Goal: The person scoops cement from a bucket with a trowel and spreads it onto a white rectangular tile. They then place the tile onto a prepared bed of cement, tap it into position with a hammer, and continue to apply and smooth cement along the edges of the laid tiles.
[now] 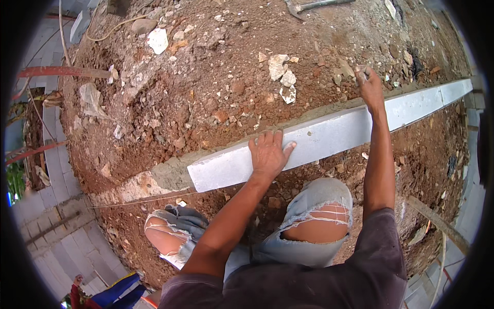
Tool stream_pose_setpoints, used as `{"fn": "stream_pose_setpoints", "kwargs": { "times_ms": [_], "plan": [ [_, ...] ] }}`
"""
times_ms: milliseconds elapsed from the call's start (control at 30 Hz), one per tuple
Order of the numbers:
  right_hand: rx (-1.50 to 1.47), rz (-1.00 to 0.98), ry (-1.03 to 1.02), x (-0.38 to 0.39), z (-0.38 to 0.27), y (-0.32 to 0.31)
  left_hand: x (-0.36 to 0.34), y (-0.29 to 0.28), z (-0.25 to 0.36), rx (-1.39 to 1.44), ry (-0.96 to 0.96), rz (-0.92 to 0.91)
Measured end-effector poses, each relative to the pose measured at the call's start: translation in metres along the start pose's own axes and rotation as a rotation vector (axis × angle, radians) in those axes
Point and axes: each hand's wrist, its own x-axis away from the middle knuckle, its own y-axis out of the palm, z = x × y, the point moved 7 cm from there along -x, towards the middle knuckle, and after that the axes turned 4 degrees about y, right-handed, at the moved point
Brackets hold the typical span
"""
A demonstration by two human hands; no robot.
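Observation:
A row of pale grey lightweight blocks (334, 131) runs from the middle to the far right, set on a strip of wet mortar (177, 172). My left hand (268, 154) lies flat on the nearest block, its fingertips at the far edge and its thumb spread. Beyond the row, my right hand (370, 88) is closed in a fist above the soil. It grips what looks like a trowel (346, 68), its blade smeared the colour of the mortar; the handle is mostly hidden by the fingers.
Rubble-strewn reddish soil (226, 67) surrounds the row. A taut string (144, 203) runs left from the block's end. A hammer (314, 6) lies at the far edge. Red bars (64, 72) jut in at left, by a block wall (77, 252). A wooden pole (440, 224) lies right.

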Motion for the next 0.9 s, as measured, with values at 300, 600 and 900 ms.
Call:
{"fn": "stream_pose_setpoints", "kwargs": {
  "times_ms": [300,600,900],
  "plan": [
    [0.958,0.089,-0.132,-0.176,0.028,0.020,-0.003,-0.001,0.012,0.073,0.039,0.289],
    [1.275,0.186,-0.582,-0.306,0.041,0.086,0.004,-0.006,-0.001,0.146,-0.017,0.295],
    [1.299,0.281,-0.823,-0.413,0.040,0.078,0.004,0.003,-0.008,0.202,-0.024,0.233]
  ]
}}
